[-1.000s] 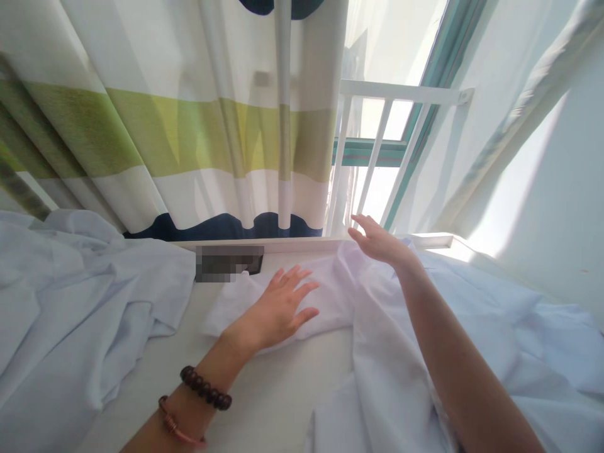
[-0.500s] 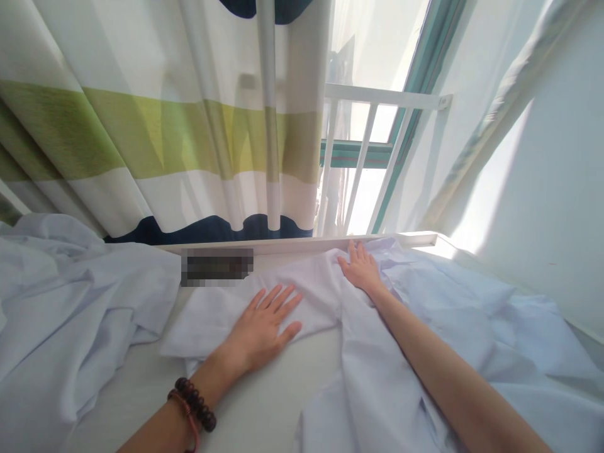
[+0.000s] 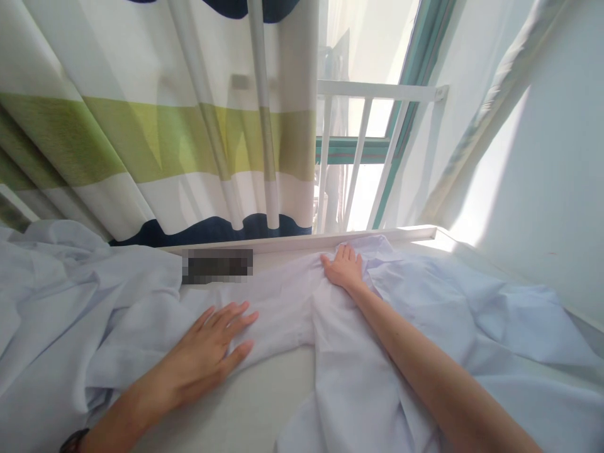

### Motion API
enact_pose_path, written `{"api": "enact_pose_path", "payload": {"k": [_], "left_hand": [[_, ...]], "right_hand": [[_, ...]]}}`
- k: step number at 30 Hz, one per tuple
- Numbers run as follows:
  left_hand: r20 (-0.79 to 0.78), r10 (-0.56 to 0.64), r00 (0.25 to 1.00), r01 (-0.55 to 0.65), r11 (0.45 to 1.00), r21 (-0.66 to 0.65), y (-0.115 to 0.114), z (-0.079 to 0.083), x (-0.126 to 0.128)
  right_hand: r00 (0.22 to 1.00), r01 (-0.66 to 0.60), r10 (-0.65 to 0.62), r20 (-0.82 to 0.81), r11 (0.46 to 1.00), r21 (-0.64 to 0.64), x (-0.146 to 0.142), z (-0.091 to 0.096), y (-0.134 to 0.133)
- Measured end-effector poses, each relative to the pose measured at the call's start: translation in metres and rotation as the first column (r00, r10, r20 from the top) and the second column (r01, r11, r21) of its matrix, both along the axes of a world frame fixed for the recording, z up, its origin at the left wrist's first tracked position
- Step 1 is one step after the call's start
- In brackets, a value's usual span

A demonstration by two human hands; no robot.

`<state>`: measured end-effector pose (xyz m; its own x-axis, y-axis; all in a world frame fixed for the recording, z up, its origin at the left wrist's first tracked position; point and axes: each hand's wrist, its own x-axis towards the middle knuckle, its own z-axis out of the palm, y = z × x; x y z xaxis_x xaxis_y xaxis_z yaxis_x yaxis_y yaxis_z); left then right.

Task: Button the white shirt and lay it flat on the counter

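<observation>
- 1 white garment (image 3: 353, 365) lies on the white surface (image 3: 245, 409), under and around the right grip and stretching to its left and right; a long sleeve-like part (image 3: 283, 308) runs left toward the left grip.
- 2 bare hands are in view, each palm down.
- The left grip (image 3: 212, 349) has its fingers spread, its fingertips over the sleeve-like part; whether the palm presses the cloth cannot be told.
- The right grip (image 3: 345, 267) rests on the upper part of the garment, near the raised edge (image 3: 292, 242) of the surface, its thumb apart and its fingers close together; I cannot tell whether it pinches a fold.
- 1 dark bracelet (image 3: 74, 440) shows on the left wrist, partly cut off by the picture's border.
- 1 heap of white cloth (image 3: 51, 327) lies to the left, meeting the sleeve-like part.
- 1 dark item (image 3: 217, 265), masked by blocks, sits just beyond the sleeve-like part, beside the raised edge.
- Behind hangs 1 curtain (image 3: 165, 138), white, green and navy.
- To its right stand 1 white railing (image 3: 377, 90) with 3 visible bars and 1 teal-framed window (image 3: 352, 150).
</observation>
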<state>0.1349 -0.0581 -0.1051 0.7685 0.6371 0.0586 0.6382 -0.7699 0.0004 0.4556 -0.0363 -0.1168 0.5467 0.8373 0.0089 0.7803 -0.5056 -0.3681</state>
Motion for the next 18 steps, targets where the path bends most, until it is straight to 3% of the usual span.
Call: {"api": "enact_pose_path", "payload": {"k": [4, 6, 9, 12, 15, 18], "left_hand": [[0.028, 0.046, 0.999, -0.048, 0.996, 0.073, -0.009, 0.018, 0.056], [0.181, 0.057, 0.982, -0.072, 0.994, 0.078, -0.011, 0.014, 0.090], [0.186, 0.041, 0.982, -0.039, 0.999, -0.012, -0.012, -0.001, 0.119], [0.105, 0.011, 0.994, -0.006, 0.999, -0.041, -0.011, -0.013, 0.115], [0.085, 0.003, 0.996, -0.001, 1.000, -0.020, -0.006, -0.016, 0.091], [0.070, 0.035, 0.997, -0.037, 0.999, 0.022, -0.001, -0.016, 0.061]], "right_hand": [[0.991, -0.086, 0.082, -0.103, 0.996, -0.027, -0.005, 0.024, 0.008], [0.973, -0.194, 0.189, -0.132, 0.981, -0.022, -0.001, 0.037, 0.006], [0.947, -0.305, 0.302, -0.104, 0.952, -0.008, 0.010, 0.041, -0.011], [0.963, -0.269, 0.269, -0.019, 0.963, -0.008, 0.020, 0.027, -0.036], [0.979, -0.202, 0.202, 0.014, 0.979, -0.029, 0.023, 0.014, -0.054], [0.962, -0.271, 0.271, -0.015, 0.961, -0.054, 0.018, 0.018, -0.059]]}}
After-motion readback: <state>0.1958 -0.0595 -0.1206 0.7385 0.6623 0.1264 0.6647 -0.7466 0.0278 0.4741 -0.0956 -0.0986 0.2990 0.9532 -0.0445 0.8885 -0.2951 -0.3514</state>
